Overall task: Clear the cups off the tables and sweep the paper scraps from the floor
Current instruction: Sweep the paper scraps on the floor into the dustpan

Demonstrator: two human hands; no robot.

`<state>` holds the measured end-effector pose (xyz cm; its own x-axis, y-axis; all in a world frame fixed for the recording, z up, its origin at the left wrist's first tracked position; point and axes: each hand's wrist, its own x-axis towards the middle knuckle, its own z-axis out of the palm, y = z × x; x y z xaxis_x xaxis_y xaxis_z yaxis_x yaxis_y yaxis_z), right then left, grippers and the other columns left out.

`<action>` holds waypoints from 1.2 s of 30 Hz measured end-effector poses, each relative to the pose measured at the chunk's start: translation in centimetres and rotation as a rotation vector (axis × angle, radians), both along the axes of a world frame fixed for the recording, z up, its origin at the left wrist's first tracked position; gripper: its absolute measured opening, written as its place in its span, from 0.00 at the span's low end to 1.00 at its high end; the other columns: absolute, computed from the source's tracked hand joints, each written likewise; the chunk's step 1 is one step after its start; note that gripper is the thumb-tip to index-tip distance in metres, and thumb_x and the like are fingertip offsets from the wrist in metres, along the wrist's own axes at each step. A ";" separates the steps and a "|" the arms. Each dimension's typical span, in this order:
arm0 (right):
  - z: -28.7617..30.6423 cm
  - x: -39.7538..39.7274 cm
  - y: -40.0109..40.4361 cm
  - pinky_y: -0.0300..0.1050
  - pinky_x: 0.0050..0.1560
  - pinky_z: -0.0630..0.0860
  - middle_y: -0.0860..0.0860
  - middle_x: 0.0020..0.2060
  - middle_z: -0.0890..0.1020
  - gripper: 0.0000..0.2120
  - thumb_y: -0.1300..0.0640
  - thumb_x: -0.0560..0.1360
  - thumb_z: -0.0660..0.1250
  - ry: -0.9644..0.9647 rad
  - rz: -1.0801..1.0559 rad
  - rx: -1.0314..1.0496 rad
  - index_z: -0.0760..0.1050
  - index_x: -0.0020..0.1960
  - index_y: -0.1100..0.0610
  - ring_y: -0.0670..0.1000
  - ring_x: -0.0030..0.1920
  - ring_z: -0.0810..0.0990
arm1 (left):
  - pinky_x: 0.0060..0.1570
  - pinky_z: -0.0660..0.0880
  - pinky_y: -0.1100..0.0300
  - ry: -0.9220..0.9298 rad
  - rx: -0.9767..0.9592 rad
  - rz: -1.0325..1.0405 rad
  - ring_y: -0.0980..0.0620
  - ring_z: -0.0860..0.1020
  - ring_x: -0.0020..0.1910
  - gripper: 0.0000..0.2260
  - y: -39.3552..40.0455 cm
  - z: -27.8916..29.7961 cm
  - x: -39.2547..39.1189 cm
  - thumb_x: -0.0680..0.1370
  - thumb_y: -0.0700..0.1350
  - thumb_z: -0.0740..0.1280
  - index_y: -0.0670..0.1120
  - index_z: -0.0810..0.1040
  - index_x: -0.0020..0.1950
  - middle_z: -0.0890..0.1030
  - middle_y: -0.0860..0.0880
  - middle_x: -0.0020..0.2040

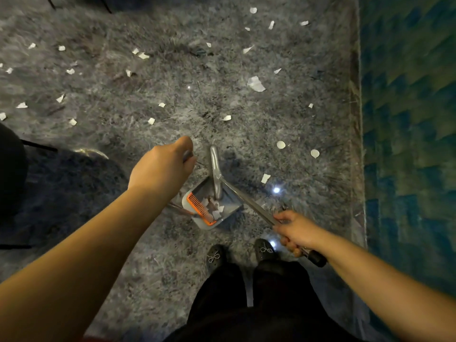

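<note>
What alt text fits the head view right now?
Seen from above, a person's right hand grips a broom handle and the left hand grips another handle over a grey dustpan holding scraps; white paper scraps dot the grey floor.

left hand (162,169) hides its handle | dustpan (209,208) scraps indistinct | upper floor (98,33) blurred

There is only one view, from a camera on the person's head. It looks almost straight down at the grey marble floor (246,124), from standing height. Both forearms enter from the bottom corners, and the two shoes (216,256) are near the bottom centre. The wide lens bends the edges; a green-blue wall (409,119) fills the right side.
</note>
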<state>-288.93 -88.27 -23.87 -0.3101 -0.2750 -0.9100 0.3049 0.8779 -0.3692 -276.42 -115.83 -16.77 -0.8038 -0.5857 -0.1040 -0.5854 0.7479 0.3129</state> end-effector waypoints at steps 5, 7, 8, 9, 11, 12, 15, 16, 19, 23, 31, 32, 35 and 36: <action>1.2 1.6 1.0 0.36 0.19 0.64 0.54 0.28 0.72 0.16 0.60 0.80 0.62 0.080 -0.079 -0.040 0.66 0.67 0.53 0.46 0.19 0.67 | 0.29 0.73 0.52 0.014 0.037 -0.119 0.41 0.75 0.32 0.09 0.3 0.8 -0.5 0.80 0.52 0.65 0.47 0.71 0.53 0.77 0.42 0.35; 1.5 1.7 1.7 0.36 0.19 0.64 0.54 0.28 0.72 0.15 0.60 0.80 0.62 0.127 -0.124 -0.039 0.67 0.65 0.52 0.47 0.19 0.67 | 0.29 0.72 0.52 0.014 0.035 -0.182 0.40 0.76 0.33 0.09 0.9 1.0 -1.1 0.80 0.51 0.65 0.47 0.72 0.54 0.78 0.41 0.35; 1.6 1.6 2.1 0.36 0.19 0.64 0.54 0.28 0.72 0.14 0.60 0.80 0.62 0.153 -0.147 -0.035 0.68 0.64 0.52 0.48 0.19 0.67 | 0.29 0.71 0.53 0.014 0.034 -0.203 0.40 0.76 0.33 0.09 1.1 1.1 -1.5 0.80 0.51 0.64 0.47 0.72 0.54 0.78 0.41 0.36; 1.7 1.4 2.6 0.36 0.19 0.64 0.54 0.28 0.72 0.13 0.60 0.80 0.62 0.178 -0.171 -0.031 0.68 0.63 0.52 0.48 0.20 0.67 | 0.29 0.70 0.55 0.014 0.036 -0.217 0.40 0.76 0.33 0.09 1.3 1.2 -2.0 0.80 0.52 0.64 0.48 0.71 0.54 0.78 0.41 0.36; 1.9 0.8 3.7 0.36 0.18 0.63 0.55 0.29 0.72 0.11 0.61 0.80 0.61 0.229 -0.208 -0.020 0.67 0.60 0.51 0.49 0.21 0.67 | 0.29 0.69 0.55 0.012 0.043 -0.238 0.39 0.76 0.34 0.08 1.6 1.4 -3.1 0.80 0.52 0.63 0.48 0.71 0.53 0.77 0.41 0.35; 1.9 0.4 4.3 0.36 0.18 0.63 0.55 0.30 0.72 0.10 0.61 0.80 0.61 0.253 -0.219 -0.016 0.67 0.60 0.52 0.49 0.21 0.67 | 0.29 0.70 0.54 0.007 0.047 -0.250 0.39 0.76 0.34 0.08 1.7 1.4 -3.8 0.80 0.52 0.63 0.49 0.71 0.53 0.76 0.41 0.35; 1.4 -1.4 6.3 0.34 0.19 0.62 0.56 0.29 0.71 0.10 0.62 0.80 0.61 0.289 -0.257 0.007 0.66 0.58 0.51 0.49 0.21 0.66 | 0.31 0.72 0.52 -0.009 0.042 -0.296 0.38 0.77 0.36 0.09 2.0 1.5 -6.1 0.80 0.53 0.63 0.49 0.70 0.55 0.76 0.42 0.35; 1.1 -2.1 7.0 0.33 0.18 0.63 0.56 0.29 0.71 0.10 0.61 0.80 0.62 0.294 -0.263 0.024 0.65 0.57 0.51 0.48 0.19 0.66 | 0.31 0.71 0.53 -0.007 0.035 -0.315 0.39 0.76 0.36 0.09 2.1 1.5 -7.0 0.80 0.53 0.63 0.48 0.70 0.55 0.75 0.43 0.35; 0.1 -5.0 8.7 0.34 0.17 0.64 0.55 0.28 0.73 0.09 0.60 0.79 0.63 0.299 -0.261 0.069 0.65 0.56 0.50 0.47 0.17 0.67 | 0.32 0.69 0.54 -0.002 0.007 -0.373 0.38 0.77 0.37 0.10 2.8 1.3 -9.9 0.80 0.52 0.64 0.48 0.71 0.55 0.76 0.43 0.37; -1.2 -8.7 9.4 0.38 0.21 0.67 0.56 0.31 0.75 0.09 0.61 0.79 0.63 0.292 -0.245 0.088 0.68 0.57 0.53 0.49 0.21 0.70 | 0.31 0.67 0.55 -0.029 -0.019 -0.421 0.41 0.75 0.35 0.09 3.7 0.7 -14.1 0.80 0.53 0.63 0.49 0.69 0.53 0.74 0.48 0.35; -2.6 -12.6 7.5 0.39 0.23 0.67 0.56 0.30 0.72 0.05 0.62 0.79 0.61 0.230 -0.073 0.098 0.68 0.44 0.56 0.51 0.23 0.71 | 0.27 0.61 0.60 -0.070 -0.083 -0.378 0.46 0.67 0.29 0.09 3.6 0.5 -20.8 0.80 0.53 0.64 0.49 0.70 0.53 0.65 0.53 0.29; -2.6 -12.7 7.2 0.39 0.22 0.67 0.56 0.31 0.72 0.05 0.62 0.79 0.60 0.203 -0.085 0.088 0.67 0.46 0.55 0.51 0.22 0.71 | 0.27 0.61 0.60 -0.068 -0.084 -0.379 0.45 0.68 0.29 0.09 3.6 0.5 -21.1 0.80 0.53 0.64 0.49 0.70 0.53 0.65 0.53 0.29; -2.5 -12.8 6.3 0.36 0.18 0.66 0.56 0.28 0.74 0.06 0.61 0.79 0.61 0.129 -0.116 0.066 0.69 0.55 0.55 0.49 0.19 0.70 | 0.25 0.60 0.62 -0.060 -0.092 -0.395 0.45 0.70 0.29 0.08 3.6 0.5 -21.6 0.80 0.53 0.64 0.50 0.70 0.52 0.67 0.52 0.29; -2.4 -12.9 6.2 0.36 0.19 0.66 0.55 0.27 0.74 0.08 0.61 0.79 0.61 0.102 -0.141 0.053 0.69 0.58 0.55 0.49 0.19 0.70 | 0.25 0.60 0.62 -0.063 -0.099 -0.395 0.45 0.69 0.28 0.08 3.6 0.5 -21.8 0.80 0.53 0.64 0.50 0.70 0.52 0.67 0.52 0.29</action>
<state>-301.79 -82.10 -26.31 -0.4338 -0.1745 -0.8840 0.3899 0.8481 -0.3588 -298.18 -112.21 -16.31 -0.9626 -0.2434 -0.1192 -0.2634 0.9435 0.2009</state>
